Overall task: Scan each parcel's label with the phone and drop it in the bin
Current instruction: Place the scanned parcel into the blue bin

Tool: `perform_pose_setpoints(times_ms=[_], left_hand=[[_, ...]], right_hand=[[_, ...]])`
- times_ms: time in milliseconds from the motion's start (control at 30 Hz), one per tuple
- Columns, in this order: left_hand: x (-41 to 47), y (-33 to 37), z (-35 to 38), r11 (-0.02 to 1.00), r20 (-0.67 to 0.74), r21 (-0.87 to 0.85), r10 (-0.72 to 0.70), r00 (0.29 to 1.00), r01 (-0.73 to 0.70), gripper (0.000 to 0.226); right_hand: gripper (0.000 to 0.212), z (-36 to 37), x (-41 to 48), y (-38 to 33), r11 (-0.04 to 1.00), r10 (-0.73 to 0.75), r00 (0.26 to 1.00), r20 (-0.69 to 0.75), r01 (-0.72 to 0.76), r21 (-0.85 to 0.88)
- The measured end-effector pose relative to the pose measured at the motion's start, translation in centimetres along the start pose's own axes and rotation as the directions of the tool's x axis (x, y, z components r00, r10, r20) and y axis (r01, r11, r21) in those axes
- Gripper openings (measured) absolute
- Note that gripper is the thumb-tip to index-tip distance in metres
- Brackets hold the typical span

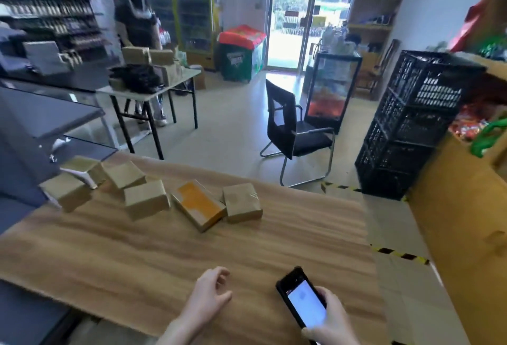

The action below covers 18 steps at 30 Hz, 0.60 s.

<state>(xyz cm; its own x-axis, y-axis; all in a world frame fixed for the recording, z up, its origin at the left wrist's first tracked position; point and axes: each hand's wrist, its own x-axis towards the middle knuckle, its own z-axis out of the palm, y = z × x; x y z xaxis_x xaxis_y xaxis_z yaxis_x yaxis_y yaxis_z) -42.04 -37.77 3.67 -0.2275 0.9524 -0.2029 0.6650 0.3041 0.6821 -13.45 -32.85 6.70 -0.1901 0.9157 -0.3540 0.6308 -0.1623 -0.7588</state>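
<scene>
Your right hand (333,320) is wrapped around the phone (301,300) down at the near edge of the table (301,235), fingers curled over its right side and thumb at the bottom. Screen's lit and facing up at you; the long axis runs from your palm up and to the left, top end pointing toward the middle of the table. Your left hand (208,295) is just beside it to the left, holding nothing, fingers loosely curled and half open over the wood, thumb sticking out to the right. Can't tell if it's actually touching the tabletop.

Further back there's a row of parcels along the far-left part of the table. The brown box (241,202) on the right end touches the orange box (199,204), which lies flat with its long side angled from far-left to near-right. Left of that, another brown box (145,197), then three more (124,173) (65,191) (83,167) bunched toward the left edge, pretty blurry.

Past the table: a black chair (290,136) on the floor, stacked black crates (411,125) to the right.
</scene>
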Motion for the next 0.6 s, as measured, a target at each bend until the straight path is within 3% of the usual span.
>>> perform_pose_setpoints(times_ms=[100,333,600], left_hand=[[2.2,-0.3,-1.2,0.998,-0.049,-0.054,-0.042,0.998,0.040,0.037],[8.8,-0.1,-4.3,0.996,-0.139,-0.025,-0.087,0.987,0.085,0.042],[20.8,0.3,-6.6,0.989,0.022,0.146,0.004,1.000,-0.007,0.055]], right_hand=[[0.098,0.8,3.8,-2.4,0.999,0.020,1.000,-0.014,-0.021,-0.048],[0.099,1.8,12.3,-6.9,0.992,0.036,0.999,-0.001,-0.036,-0.119],[0.097,4.0,20.4,-11.0,0.993,0.076,0.997,0.008,-0.075,-0.088]])
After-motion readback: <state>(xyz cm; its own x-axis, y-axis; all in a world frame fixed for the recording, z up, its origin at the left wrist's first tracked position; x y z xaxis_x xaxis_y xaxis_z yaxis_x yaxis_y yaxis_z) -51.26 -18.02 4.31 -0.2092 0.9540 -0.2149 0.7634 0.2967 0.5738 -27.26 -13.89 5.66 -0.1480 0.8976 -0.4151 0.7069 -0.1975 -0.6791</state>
